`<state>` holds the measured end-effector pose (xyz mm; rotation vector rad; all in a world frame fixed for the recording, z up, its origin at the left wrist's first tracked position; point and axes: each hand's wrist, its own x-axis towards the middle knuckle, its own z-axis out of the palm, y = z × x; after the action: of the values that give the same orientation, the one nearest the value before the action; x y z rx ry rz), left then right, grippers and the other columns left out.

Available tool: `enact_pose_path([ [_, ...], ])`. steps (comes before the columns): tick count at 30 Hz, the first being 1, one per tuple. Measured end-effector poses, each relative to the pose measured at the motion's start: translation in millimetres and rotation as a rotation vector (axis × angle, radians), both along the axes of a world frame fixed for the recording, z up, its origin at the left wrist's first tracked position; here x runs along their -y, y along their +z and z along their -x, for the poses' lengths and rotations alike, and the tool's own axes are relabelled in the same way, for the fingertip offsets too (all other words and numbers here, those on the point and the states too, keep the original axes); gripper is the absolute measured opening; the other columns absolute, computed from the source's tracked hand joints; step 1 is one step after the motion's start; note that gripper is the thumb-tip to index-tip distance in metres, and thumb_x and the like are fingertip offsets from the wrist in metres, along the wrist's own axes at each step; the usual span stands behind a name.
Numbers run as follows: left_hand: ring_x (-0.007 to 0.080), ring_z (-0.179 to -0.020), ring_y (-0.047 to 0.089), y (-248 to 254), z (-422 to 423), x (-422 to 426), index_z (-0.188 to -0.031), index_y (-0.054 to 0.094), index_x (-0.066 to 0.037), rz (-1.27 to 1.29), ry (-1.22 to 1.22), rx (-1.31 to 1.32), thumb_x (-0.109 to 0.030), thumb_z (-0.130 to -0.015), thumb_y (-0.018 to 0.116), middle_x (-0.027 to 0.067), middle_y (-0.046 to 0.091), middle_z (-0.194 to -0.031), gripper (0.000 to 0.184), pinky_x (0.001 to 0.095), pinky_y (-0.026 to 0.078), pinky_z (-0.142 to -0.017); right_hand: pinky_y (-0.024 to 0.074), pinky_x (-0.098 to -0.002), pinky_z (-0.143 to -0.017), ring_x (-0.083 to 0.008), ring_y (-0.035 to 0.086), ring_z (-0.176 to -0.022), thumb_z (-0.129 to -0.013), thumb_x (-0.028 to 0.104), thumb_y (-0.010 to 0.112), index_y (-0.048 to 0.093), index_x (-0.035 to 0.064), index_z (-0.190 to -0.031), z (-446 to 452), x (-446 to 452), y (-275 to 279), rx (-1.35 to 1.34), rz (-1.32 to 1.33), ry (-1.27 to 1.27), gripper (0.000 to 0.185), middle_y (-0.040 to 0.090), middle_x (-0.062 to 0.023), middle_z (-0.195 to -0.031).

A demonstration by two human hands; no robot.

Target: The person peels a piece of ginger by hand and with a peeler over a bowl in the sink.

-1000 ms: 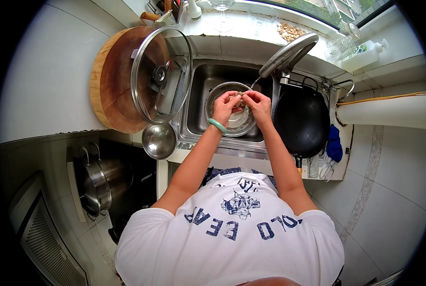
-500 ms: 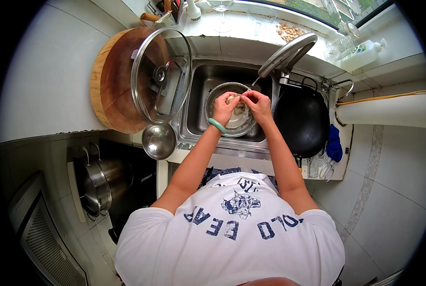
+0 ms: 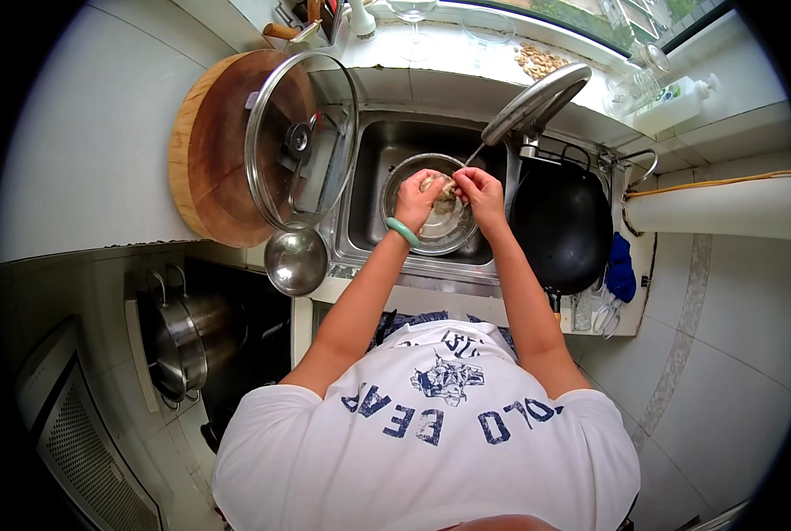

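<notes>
One pale, soft-looking piece [image 3: 447, 188] with a ragged outline sits between both hands, over a round bowl. On my feed the left hand [image 3: 419, 196] curls its fingers around one end, and the right hand [image 3: 481, 193] pinches the other between thumb and forefinger; a smooth green bangle [image 3: 403, 233] circles the left wrist. Beneath them, the bowl [image 3: 453, 237] has a thin rim and greyish contents that I can't resolve well enough to count. It sits inside one brushed-steel sink [image 3: 369, 157], under a curved metal faucet [image 3: 537, 102]. Right of that basin I see one matte black wok [image 3: 561, 230], its inside dark. Left of it are one shiny, rounded steel bowl [image 3: 295, 263] and one clear glass lid [image 3: 325, 97] with a metal rim and black knob, tilted in front of a thick round wooden board [image 3: 183, 159]. Farther left is steel cookware [image 3: 188, 332] with looped handles; I can't tell whether it is one pot or two stacked. Along the windowsill stand one stemmed glass [image 3: 418, 40] and a white pump bottle [image 3: 679, 102], with a loose heap of small brown pieces [image 3: 539, 62] between them.
</notes>
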<state>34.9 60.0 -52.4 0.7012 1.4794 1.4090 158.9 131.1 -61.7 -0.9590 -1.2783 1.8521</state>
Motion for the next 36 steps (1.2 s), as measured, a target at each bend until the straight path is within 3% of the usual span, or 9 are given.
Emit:
enact_pose_path([
  [4, -0.0004, -0.053, 0.041, -0.6, -1.8, -0.9, -0.090, 0.059, -0.009, -0.072, 0.034, -0.028, -0.016, -0.083, 0.061, -0.0069, 0.052, -0.067, 0.010, 0.0157, 0.030, -0.043, 0.0389, -0.0170, -0.054, -0.0030, 0.050, -0.060, -0.084, 0.012, 0.060, 0.064, 0.0005, -0.090, -1.5, 1.1, 10.3, -0.001, 0.078, 0.055, 0.014, 0.060, 0.0011, -0.071],
  [12, 0.0003, -0.052, 0.042, -3.2, -2.2, 1.3, -0.088, 0.060, -0.007, -0.062, 0.047, -0.159, -0.016, -0.082, 0.062, -0.0053, 0.054, -0.067, 0.010, 0.0165, 0.032, -0.043, 0.0448, -0.0176, -0.063, -0.0064, 0.058, -0.071, -0.079, 0.008, 0.065, 0.064, -0.0011, -0.088, -1.6, 1.3, 3.9, 0.144, -0.123, 0.093, 0.013, 0.064, -0.0035, -0.079],
  [16, 0.0007, -0.052, 0.044, -4.9, 0.2, 2.3, -0.084, 0.061, -0.007, -0.015, 0.021, -0.259, -0.019, -0.082, 0.063, -0.0048, 0.054, -0.065, 0.012, 0.0168, 0.033, -0.044, 0.0445, -0.0177, -0.060, -0.0061, 0.057, -0.068, -0.079, 0.009, 0.065, 0.064, -0.0014, -0.087, -3.4, 2.7, 10.6, 0.163, -0.161, 0.072, 0.013, 0.063, -0.0026, -0.077],
  [19, 0.0010, -0.053, 0.044, -6.4, 0.7, 1.9, -0.085, 0.061, -0.006, -0.004, -0.002, -0.166, -0.019, -0.082, 0.062, -0.0051, 0.054, -0.066, 0.013, 0.0167, 0.033, -0.044, 0.0443, -0.0178, -0.060, -0.0062, 0.056, -0.066, -0.081, 0.010, 0.063, 0.063, -0.0004, -0.088, -7.1, 0.6, 13.7, 0.181, -0.109, 0.132, 0.012, 0.062, -0.0011, -0.074],
  [24, 0.0013, -0.059, 0.046, -6.2, 1.5, 2.1, -0.088, 0.060, -0.007, -0.006, -0.055, 0.030, -0.018, -0.084, 0.060, -0.0049, 0.055, -0.071, 0.011, 0.0164, 0.035, -0.047, 0.0412, -0.0174, -0.055, -0.0070, 0.053, -0.061, -0.083, 0.014, 0.061, 0.063, -0.0011, -0.088, -11.2, -3.2, 9.5, -0.075, 0.301, 0.134, 0.016, 0.061, -0.0028, -0.072],
  [29, 0.0011, -0.062, 0.047, -7.2, 1.3, 2.3, -0.091, 0.058, -0.008, -0.009, -0.055, 0.138, -0.016, -0.085, 0.059, -0.0048, 0.056, -0.074, 0.010, 0.0162, 0.036, -0.049, 0.0412, -0.0170, -0.055, -0.0072, 0.054, -0.062, -0.083, 0.013, 0.061, 0.063, -0.0024, -0.088, -11.6, -2.4, 15.0, -0.060, 0.281, 0.144, 0.017, 0.062, -0.0040, -0.073],
  [36, 0.0012, -0.059, 0.046, -1.0, 0.1, 1.5, -0.088, 0.058, -0.008, -0.038, -0.064, 0.016, -0.017, -0.084, 0.061, -0.0051, 0.056, -0.072, 0.010, 0.0157, 0.035, -0.047, 0.0398, -0.0171, -0.053, -0.0064, 0.053, -0.061, -0.080, 0.011, 0.063, 0.063, -0.0024, -0.084, -10.0, -3.7, 19.8, -0.018, 0.249, 0.154, 0.015, 0.060, -0.0030, -0.071],
])
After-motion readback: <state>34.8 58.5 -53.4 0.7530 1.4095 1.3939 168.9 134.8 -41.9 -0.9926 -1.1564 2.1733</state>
